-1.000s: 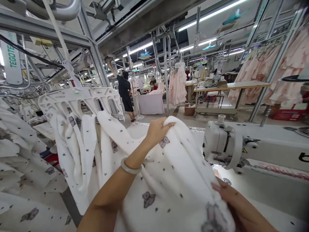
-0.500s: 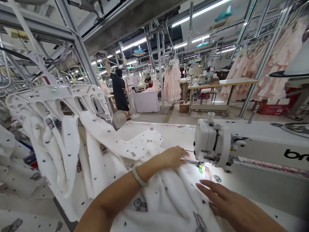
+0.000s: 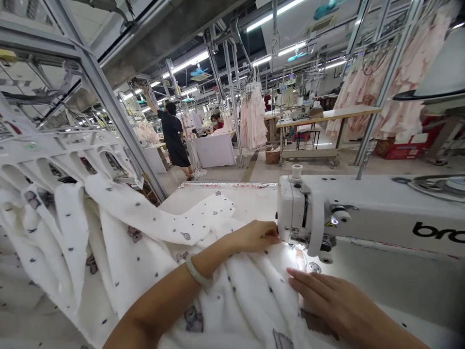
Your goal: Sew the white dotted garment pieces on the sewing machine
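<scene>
My left hand [image 3: 256, 236], with a pale bangle on its wrist, is by the left side of the sewing machine's head [image 3: 292, 206]. Its fingers are curled closed just above the cloth; whatever they hold is hidden. White cloth [image 3: 250, 286] printed with small grey animals and dark specks spreads beneath both arms and reaches the lit needle area. Nearer to me, my right hand [image 3: 330, 298] lies on the cloth's right edge, fingers stretched out, the fingertips just short of the needle area.
A white hanger clamp [image 3: 72, 145] at left carries more of the printed cloth. The white machine table [image 3: 250, 196] extends behind the head. Farther off, a person in dark clothing [image 3: 174, 133] stands with an arm raised, and pink garments [image 3: 252, 116] hang from rails.
My left fingers have curled in beside the machine head. My right hand has settled flat on the cloth. A small yellow-green thing near the needle no longer shows. The view has shifted right.
</scene>
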{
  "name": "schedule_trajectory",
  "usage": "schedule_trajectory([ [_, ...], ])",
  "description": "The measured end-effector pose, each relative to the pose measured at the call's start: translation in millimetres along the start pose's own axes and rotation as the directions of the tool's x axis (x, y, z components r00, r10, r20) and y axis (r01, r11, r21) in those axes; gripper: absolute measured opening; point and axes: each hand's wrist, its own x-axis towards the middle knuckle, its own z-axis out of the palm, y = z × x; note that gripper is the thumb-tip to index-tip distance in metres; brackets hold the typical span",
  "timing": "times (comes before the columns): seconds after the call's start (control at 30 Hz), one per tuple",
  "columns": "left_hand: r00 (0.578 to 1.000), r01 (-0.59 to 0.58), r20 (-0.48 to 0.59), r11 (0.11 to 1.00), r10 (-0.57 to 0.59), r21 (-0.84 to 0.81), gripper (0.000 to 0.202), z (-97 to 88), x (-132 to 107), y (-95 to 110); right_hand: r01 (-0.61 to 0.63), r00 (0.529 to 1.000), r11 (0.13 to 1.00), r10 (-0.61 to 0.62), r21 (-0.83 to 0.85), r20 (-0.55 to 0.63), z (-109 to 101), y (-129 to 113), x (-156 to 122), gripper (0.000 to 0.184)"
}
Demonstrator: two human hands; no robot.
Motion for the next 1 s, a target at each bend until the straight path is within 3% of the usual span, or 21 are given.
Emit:
schedule_trajectory([
  [0.13,1.000,0.015,0.027,1.000,-0.014,-0.022,0.003,13.0,14,4,-0.075,0.989,0.988,0.056,0.132,0.139,4,4,-1,0.041],
  [0.2,0.999,0.033,0.027,0.999,-0.032,-0.023,0.003,15.6,13,4,-0.113,0.982,0.973,0.079,0.201,0.170,1,1,4,0.029],
  [0.27,0.998,0.057,0.040,0.998,-0.056,-0.024,0.008,16.2,5,4,-0.138,0.986,0.963,0.110,0.230,0.128,-5,-5,11,0.021],
  [0.4,0.997,0.072,0.032,0.997,-0.072,-0.007,0.018,20.1,-22,4,-0.068,0.998,0.981,0.070,0.180,-0.006,-18,-19,19,0.042],
  [0.53,0.994,0.084,-0.070,0.996,-0.084,-0.009,0.016,29.1,-38,5,-0.006,0.999,0.996,0.009,0.094,-0.035,-21,-24,18,0.047],
  [0.73,0.965,0.216,-0.139,0.975,-0.220,-0.046,0.014,34.7,-29,6,-0.086,0.994,0.996,0.088,0.030,-0.062,-9,-14,11,0.031],
  [0.9,0.965,0.230,-0.152,0.970,-0.216,0.078,0.012,37.7,-23,8,-0.127,0.991,0.989,0.125,0.069,0.039,-4,-12,8,0.032],
  [1.0,0.971,0.214,-0.142,0.965,-0.192,0.154,0.012,39.2,-22,9,-0.107,0.994,0.991,0.107,0.084,0.007,-5,-10,12,0.035],
])
